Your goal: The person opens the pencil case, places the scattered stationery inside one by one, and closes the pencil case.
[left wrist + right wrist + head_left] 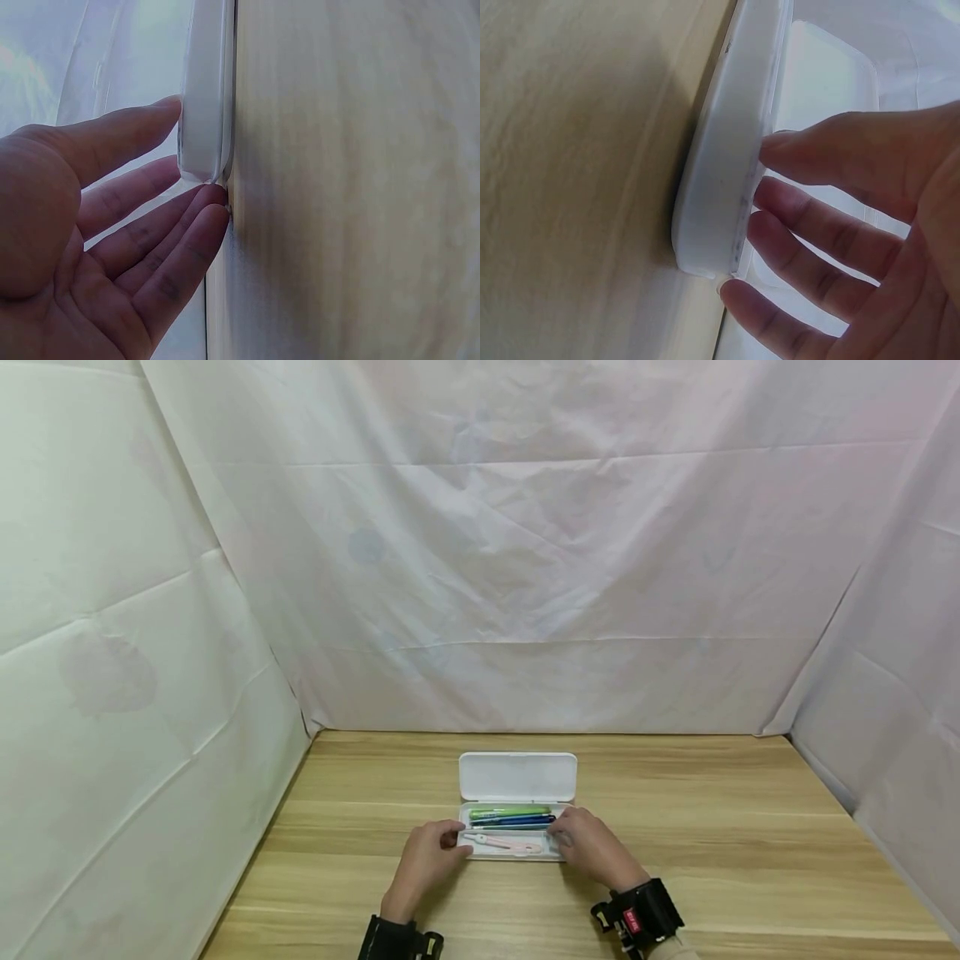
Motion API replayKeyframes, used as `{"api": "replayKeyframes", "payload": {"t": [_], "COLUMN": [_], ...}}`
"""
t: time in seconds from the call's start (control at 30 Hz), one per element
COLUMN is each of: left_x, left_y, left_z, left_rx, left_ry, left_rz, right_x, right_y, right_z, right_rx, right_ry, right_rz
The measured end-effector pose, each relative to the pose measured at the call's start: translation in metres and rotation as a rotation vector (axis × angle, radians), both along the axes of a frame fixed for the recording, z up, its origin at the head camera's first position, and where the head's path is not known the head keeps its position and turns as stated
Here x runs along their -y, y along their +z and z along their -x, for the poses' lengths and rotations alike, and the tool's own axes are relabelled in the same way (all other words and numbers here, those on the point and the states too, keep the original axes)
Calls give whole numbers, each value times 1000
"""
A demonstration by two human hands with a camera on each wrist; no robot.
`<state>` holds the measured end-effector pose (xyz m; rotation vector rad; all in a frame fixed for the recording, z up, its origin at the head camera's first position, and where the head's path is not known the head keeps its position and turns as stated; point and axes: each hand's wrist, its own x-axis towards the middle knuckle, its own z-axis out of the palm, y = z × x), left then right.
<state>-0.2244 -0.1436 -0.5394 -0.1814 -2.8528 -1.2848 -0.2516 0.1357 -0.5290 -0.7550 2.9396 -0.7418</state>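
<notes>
A white pencil case (517, 858) lies on the table with its lid (517, 777) raised at the back. Green and blue pens (510, 817) fill its rear compartment, and a pale pink compass (506, 843) lies in the front one. My left hand (431, 856) holds the case's left end, thumb at the front rim and fingers bent at the end wall. Over the right end reaches my right hand (596, 847), its thumb and fingers bent at the rim. Those fingertips are partly hidden behind the front wall (720, 165) in the right wrist view, so what they pinch, if anything, is unclear.
The case stands on a wood-grain table (712, 843). White cloth walls (525, 568) close off the back and both sides of the table. A black strap (645, 914) with a small device is worn on each wrist.
</notes>
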Motion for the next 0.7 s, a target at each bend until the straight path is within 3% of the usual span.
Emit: {"api": "replayKeyframes", "payload": {"t": [0.7], "left_x": [4], "left_y": [-2], "left_z": [0], "left_rx": [-4], "left_ry": [17], "left_rz": [-5], "right_x": [5], "right_y": [2], "right_z": [5], "right_rx": [10], "right_ry": [9], "right_rz": [9]}}
